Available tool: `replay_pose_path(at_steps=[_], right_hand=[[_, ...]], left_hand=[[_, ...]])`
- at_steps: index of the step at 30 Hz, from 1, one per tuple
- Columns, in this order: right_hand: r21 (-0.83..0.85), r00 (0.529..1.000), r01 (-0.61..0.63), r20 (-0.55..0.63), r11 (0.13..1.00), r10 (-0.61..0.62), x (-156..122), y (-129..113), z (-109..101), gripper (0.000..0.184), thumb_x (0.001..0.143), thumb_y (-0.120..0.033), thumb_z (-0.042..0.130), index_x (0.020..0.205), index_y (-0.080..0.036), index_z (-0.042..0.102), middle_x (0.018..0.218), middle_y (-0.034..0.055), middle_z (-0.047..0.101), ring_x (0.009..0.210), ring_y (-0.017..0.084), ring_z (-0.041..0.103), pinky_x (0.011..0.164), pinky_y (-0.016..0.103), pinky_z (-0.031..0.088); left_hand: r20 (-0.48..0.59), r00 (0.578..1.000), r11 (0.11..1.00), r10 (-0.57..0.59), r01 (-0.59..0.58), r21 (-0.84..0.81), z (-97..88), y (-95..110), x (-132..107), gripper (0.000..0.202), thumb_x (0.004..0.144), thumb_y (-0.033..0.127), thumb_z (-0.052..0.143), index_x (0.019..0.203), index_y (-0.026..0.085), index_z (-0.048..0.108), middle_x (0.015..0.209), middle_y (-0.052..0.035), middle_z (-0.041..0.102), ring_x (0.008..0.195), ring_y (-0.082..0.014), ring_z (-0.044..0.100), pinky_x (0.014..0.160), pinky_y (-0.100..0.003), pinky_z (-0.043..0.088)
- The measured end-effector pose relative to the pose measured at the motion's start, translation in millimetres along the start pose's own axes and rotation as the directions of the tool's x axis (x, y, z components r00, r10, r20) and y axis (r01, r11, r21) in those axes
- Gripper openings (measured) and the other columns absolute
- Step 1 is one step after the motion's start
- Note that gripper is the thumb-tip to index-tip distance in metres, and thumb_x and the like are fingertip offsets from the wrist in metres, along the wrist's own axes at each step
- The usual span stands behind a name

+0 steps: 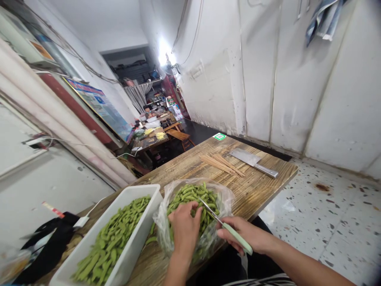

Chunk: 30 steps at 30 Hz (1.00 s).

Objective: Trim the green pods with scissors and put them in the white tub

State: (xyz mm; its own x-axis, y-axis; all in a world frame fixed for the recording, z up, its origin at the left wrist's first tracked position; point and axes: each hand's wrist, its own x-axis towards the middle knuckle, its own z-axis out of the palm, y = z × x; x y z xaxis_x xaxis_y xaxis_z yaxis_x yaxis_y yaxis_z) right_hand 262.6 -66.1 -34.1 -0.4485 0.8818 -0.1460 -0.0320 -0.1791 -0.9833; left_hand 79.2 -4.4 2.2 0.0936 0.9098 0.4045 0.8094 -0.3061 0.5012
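Note:
A clear plastic bag (228, 198) stands with its mouth spread, full of green edamame pods (190, 192). My left hand (185, 222) is over the pods with its fingers curled in; what they pinch is hidden. In my right hand (242, 234) is a pair of scissors (236, 237) with pale green handles. Its blades point at the pods beside my left thumb and look slightly apart. Left of the bag, a long white plastic tub (126, 252) holds many more edamame pods (113, 242). A few loose pods (151, 240) lie between tub and bag.
Across the wooden table (184, 165) lie a bundle of thin wooden skewers (223, 163) and a cleaver (253, 162), right of the bag. Beyond them a green-edged code sticker (219, 136) marks the far edge. A black bag (44, 246) and white charger (81, 222) sit at left.

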Motion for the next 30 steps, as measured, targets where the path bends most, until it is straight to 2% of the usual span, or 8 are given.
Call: replay_pose_path(at_steps=[8, 15, 18, 21, 23, 25, 27, 30], right_hand=[[-0.168, 0.999, 0.034, -0.016, 0.985, -0.037, 2.4, -7.2, -1.3, 0.05, 0.079, -0.062, 0.061, 0.096, -0.015, 0.055, 0.057, -0.0079, 0.043, 0.044, 0.006, 0.041, 0.039, 0.017, 0.031], [-0.12, 0.998, -0.014, -0.055, 0.993, 0.008, 4.2, -12.0, 6.5, 0.041, 0.076, -0.054, 0.069, 0.083, -0.016, 0.054, 0.05, -0.01, 0.036, 0.041, 0.005, 0.034, 0.04, 0.019, 0.024], [-0.025, 0.996, -0.078, -0.045, 0.997, 0.077, 6.9, -11.0, 8.6, 0.043, 0.074, -0.056, 0.071, 0.08, -0.018, 0.052, 0.049, -0.0107, 0.036, 0.039, 0.005, 0.034, 0.036, 0.017, 0.026], [0.172, 0.99, -0.135, -0.002, 0.976, 0.138, 9.0, -10.5, 8.7, 0.05, 0.072, -0.064, 0.068, 0.081, -0.017, 0.053, 0.053, -0.0084, 0.044, 0.036, 0.005, 0.037, 0.032, 0.017, 0.03], [0.322, 0.985, -0.17, 0.07, 0.931, 0.156, 9.5, -10.0, 7.3, 0.055, 0.073, -0.067, 0.064, 0.088, -0.014, 0.057, 0.056, -0.0064, 0.049, 0.035, 0.004, 0.037, 0.032, 0.017, 0.032], [0.433, 0.982, -0.177, 0.134, 0.884, 0.131, 9.1, -8.5, 5.7, 0.059, 0.075, -0.068, 0.061, 0.097, -0.013, 0.059, 0.059, -0.0051, 0.051, 0.037, 0.005, 0.041, 0.035, 0.017, 0.036], [0.474, 0.988, -0.135, 0.128, 0.87, 0.084, 8.1, -6.1, 4.9, 0.06, 0.074, -0.068, 0.062, 0.101, -0.014, 0.058, 0.061, -0.0039, 0.054, 0.041, 0.007, 0.047, 0.038, 0.019, 0.04], [0.393, 0.998, -0.054, 0.037, 0.918, 0.043, 4.9, -3.7, 6.6, 0.057, 0.075, -0.066, 0.063, 0.098, -0.014, 0.057, 0.062, -0.0034, 0.056, 0.042, 0.008, 0.048, 0.04, 0.019, 0.04]], left_hand=[[0.045, 0.999, 0.999, 0.03, -0.028, -0.043, -7.5, 4.3, -4.6, 0.006, 0.072, 0.026, 0.066, 0.073, 0.025, 0.071, 0.074, -0.0042, 0.072, 0.076, -0.026, 0.061, 0.081, -0.039, 0.031], [0.022, 1.0, 0.998, 0.007, -0.006, -0.058, -9.1, -4.1, -7.8, 0.005, 0.071, 0.025, 0.068, 0.074, 0.026, 0.072, 0.075, -0.0046, 0.072, 0.078, -0.0272, 0.061, 0.081, -0.039, 0.033], [0.052, 0.997, 0.998, 0.065, -0.066, 0.016, -9.0, -6.3, -7.6, 0.008, 0.075, 0.024, 0.064, 0.078, 0.024, 0.072, 0.079, -0.006, 0.073, 0.08, -0.0278, 0.062, 0.08, -0.04, 0.035], [0.009, 0.991, 0.99, 0.135, -0.135, 0.048, -5.6, -7.4, -8.5, 0.012, 0.079, 0.022, 0.06, 0.083, 0.022, 0.071, 0.095, -0.0099, 0.074, 0.092, -0.0303, 0.062, 0.083, -0.042, 0.036], [-0.028, 0.99, 0.99, 0.14, -0.139, 0.023, -2.3, -8.2, -9.7, 0.012, 0.079, 0.024, 0.06, 0.084, 0.023, 0.072, 0.095, -0.0106, 0.074, 0.092, -0.0303, 0.062, 0.084, -0.042, 0.037], [-0.057, 0.995, 0.993, 0.084, -0.088, -0.073, 0.4, -9.2, -10.7, 0.012, 0.078, 0.028, 0.062, 0.084, 0.023, 0.072, 0.087, -0.0096, 0.074, 0.087, -0.029, 0.063, 0.084, -0.043, 0.04], [-0.059, 0.996, 0.965, -0.063, 0.046, -0.259, 1.3, -9.8, -10.8, 0.015, 0.077, 0.034, 0.065, 0.084, 0.023, 0.072, 0.085, -0.0084, 0.074, 0.085, -0.0273, 0.064, 0.084, -0.041, 0.043], [0.09, 0.952, 0.763, -0.293, 0.29, -0.578, -0.7, -9.9, -9.2, 0.029, 0.073, 0.04, 0.068, 0.094, 0.02, 0.069, 0.085, -0.0067, 0.074, 0.076, -0.0228, 0.067, 0.075, -0.036, 0.05]])
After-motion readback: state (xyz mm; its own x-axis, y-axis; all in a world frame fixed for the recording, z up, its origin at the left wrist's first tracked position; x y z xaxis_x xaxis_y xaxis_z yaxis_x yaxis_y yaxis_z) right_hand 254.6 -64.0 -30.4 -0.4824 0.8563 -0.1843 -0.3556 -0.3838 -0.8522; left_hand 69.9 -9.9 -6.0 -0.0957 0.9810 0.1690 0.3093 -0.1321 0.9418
